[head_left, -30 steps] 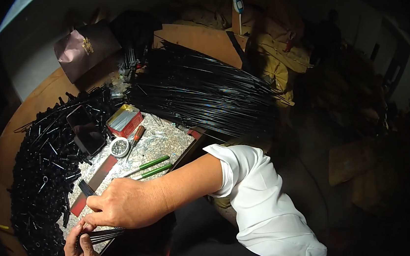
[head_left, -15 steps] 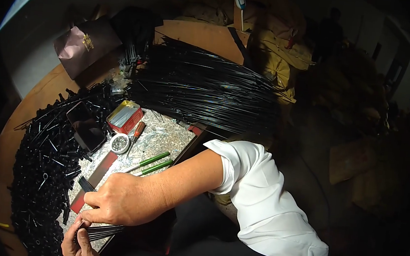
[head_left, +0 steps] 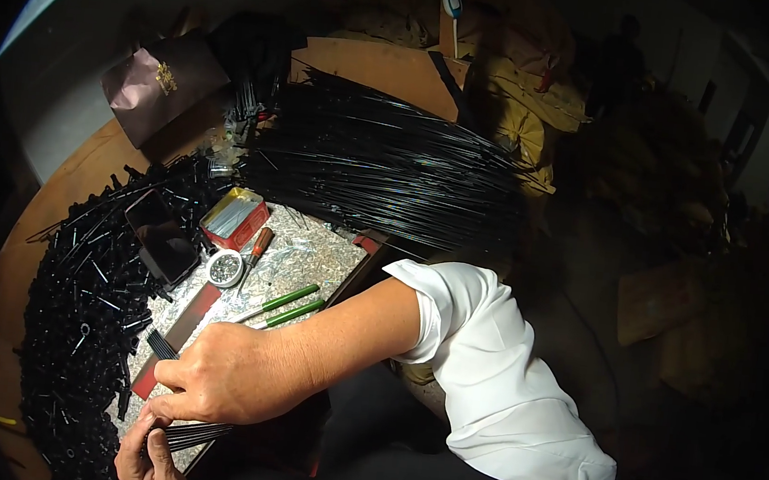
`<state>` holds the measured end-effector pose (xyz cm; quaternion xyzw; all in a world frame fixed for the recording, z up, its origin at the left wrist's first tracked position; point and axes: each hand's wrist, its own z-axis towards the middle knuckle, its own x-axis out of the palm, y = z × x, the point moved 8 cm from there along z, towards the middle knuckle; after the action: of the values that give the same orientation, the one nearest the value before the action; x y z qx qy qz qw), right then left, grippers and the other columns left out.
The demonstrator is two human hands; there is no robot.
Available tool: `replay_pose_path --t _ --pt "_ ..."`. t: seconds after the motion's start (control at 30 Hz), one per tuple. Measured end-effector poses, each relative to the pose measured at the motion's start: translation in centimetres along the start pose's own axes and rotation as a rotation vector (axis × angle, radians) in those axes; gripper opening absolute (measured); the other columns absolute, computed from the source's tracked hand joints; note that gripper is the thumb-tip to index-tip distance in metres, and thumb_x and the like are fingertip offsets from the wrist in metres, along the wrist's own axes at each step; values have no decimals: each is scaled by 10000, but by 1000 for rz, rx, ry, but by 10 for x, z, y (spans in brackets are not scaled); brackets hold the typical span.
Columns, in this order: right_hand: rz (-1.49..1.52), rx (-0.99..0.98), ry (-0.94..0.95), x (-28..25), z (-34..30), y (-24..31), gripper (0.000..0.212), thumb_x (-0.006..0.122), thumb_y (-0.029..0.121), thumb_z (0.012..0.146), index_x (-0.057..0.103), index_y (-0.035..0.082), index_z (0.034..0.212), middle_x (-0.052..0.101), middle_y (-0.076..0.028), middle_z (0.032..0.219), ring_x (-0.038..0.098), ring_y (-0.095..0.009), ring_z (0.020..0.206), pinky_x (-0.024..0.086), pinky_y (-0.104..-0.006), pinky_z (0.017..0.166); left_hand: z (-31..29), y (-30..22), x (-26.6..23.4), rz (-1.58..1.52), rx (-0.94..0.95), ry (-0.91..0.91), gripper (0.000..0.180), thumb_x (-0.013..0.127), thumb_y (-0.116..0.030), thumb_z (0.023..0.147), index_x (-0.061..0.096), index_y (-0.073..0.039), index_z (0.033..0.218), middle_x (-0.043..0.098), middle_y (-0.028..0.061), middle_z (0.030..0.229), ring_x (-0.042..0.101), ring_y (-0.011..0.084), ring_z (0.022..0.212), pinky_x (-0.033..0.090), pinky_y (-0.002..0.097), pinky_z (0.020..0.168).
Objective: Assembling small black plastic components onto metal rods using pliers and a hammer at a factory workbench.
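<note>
At the lower left, my left hand (head_left: 148, 465) is closed round a bundle of thin black rods (head_left: 197, 435), its thumb pressed on them. My right hand (head_left: 228, 375) reaches in above it, fingers curled and the fingertips meeting those of my left hand. More thin dark rods (head_left: 161, 344) stick out past the knuckles of my right hand, over a red-edged metal bar (head_left: 180, 324). What lies inside the right palm is hidden. Beside the right forearm rest green-handled pliers (head_left: 291, 305) on the speckled work board (head_left: 315, 243).
A heap of short black parts (head_left: 79, 340) covers the left of the wooden table (head_left: 15, 274). Behind lies a large pile of long black rods (head_left: 382, 166). A red tin (head_left: 235, 218), a screwdriver (head_left: 259, 248), a round white tub (head_left: 225, 268) and a dark box (head_left: 162, 246) stand nearby.
My right hand has shifted very slightly to the left. Both hands otherwise keep the same pose and grip.
</note>
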<state>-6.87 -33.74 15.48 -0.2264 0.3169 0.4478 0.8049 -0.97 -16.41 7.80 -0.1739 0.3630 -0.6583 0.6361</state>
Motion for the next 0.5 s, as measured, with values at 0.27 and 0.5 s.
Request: replay_pose_path --t 0.27,0.5 --pt "-3 2 3 -1 1 -1 222 554 146 804 584 46 1000 487 -80 737 581 -177 560 437 -318 408 0 0 0 -22 15 9 181 498 8 928 603 69 1062 642 140 983 611 181 879 483 303 855" --pt "4 7 16 -2 0 0 216 557 154 800 581 41 983 489 -85 743 588 -187 572 442 -323 413 0 0 -1 -9 22 10 181 497 12 926 604 67 1061 640 140 991 608 179 886 478 296 856"
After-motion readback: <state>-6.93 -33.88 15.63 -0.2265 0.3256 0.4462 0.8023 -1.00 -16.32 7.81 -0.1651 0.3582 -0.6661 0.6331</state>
